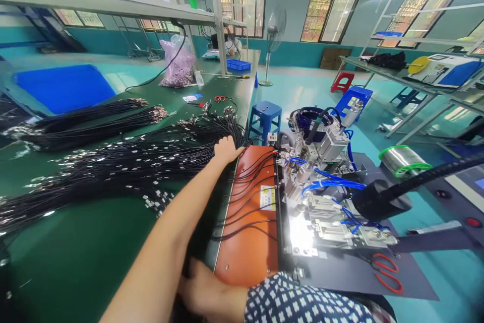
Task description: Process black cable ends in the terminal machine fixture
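My left hand (pixel 226 150) reaches far forward over the table edge. Its fingers are curled down on the end of a thick bunch of black cables (pixel 181 154), with the thumb pointing right. My right hand (pixel 200 285) is low, beneath my left forearm at the table's edge; its fingers are hidden in shadow, so what they hold does not show. Several single black cables (pixel 249 192) lie across the orange panel (pixel 247 257) beside my hands. They run towards a metal machine (pixel 321 202) with blue air tubes.
More cable bundles (pixel 94 124) lie at the left on the green table (pixel 94 257). Red-handled scissors (pixel 387 272) rest on the machine's grey base. A solder wire spool (pixel 404 160) and a black nozzle (pixel 381 202) stand right. A blue stool (pixel 266 111) is beyond.
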